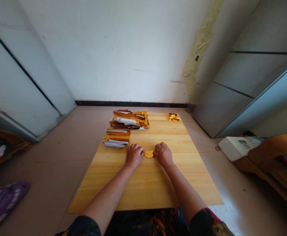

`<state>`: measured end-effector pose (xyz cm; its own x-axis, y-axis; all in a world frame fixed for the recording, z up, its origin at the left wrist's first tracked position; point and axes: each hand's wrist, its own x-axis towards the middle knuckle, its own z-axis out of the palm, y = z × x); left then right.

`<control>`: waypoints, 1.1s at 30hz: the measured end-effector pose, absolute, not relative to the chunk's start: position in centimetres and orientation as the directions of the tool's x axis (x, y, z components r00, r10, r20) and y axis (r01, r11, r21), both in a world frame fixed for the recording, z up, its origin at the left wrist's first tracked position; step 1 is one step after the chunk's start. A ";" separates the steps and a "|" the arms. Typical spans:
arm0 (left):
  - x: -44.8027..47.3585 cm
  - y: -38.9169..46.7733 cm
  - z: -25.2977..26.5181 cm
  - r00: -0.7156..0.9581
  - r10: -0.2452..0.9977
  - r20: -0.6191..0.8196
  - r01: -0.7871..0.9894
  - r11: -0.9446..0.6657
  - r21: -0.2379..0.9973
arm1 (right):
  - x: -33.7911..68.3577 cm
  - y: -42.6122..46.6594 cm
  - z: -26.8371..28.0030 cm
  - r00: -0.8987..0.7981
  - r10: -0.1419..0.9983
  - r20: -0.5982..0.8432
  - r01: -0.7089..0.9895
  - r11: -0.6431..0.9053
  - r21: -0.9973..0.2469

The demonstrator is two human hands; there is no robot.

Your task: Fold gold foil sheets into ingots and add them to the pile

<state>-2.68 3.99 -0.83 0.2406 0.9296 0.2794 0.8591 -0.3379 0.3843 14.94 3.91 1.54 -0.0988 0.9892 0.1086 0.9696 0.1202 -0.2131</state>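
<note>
Between my two hands, a small piece of gold foil paper lies low over the wooden table. My left hand is closed on its left end, the fingers curled in. The right end is pinched by my right hand, with its fingertips pressed together. Just beyond my left hand stands a stack of gold and white paper sheets. Behind that is a larger pile of gold foil sheets with white edges showing. My fingers partly hide the ends of the foil piece.
A crumpled gold foil piece rests at the table's far right corner. To the right are a white box and a wooden bench. A purple bag lies at the lower left. Beyond the table rises a white wall.
</note>
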 end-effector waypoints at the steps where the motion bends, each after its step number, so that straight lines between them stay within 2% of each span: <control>1: -2.7 4.0 -0.8 0.239 0.932 0.274 0.862 -0.333 0.382 | 14.6 3.9 1.5 -0.074 0.991 0.109 0.963 0.100 -0.249; 3: -2.6 4.0 -0.8 0.235 0.934 0.269 0.864 -0.327 0.384 | 13.7 4.0 1.4 -0.016 0.997 0.082 0.951 0.041 -0.306; 7: -2.6 4.0 -0.6 0.223 0.938 0.265 0.863 -0.316 0.393 | 11.5 4.2 1.3 0.110 0.993 0.036 0.948 -0.094 -0.305; 15: -2.6 3.9 -0.5 0.202 0.945 0.256 0.870 -0.293 0.397 | 11.3 4.5 1.8 0.184 0.983 -0.019 0.919 -0.179 -0.352; 27: -2.6 3.8 -0.7 0.221 0.940 0.259 0.851 -0.315 0.419 | 15.0 5.4 0.3 0.192 0.980 0.055 0.894 -0.152 -0.422; 33: -2.2 3.0 0.0 0.318 0.905 0.284 0.855 -0.403 0.326 | 15.6 4.8 0.6 -0.026 0.997 0.066 0.885 0.054 -0.462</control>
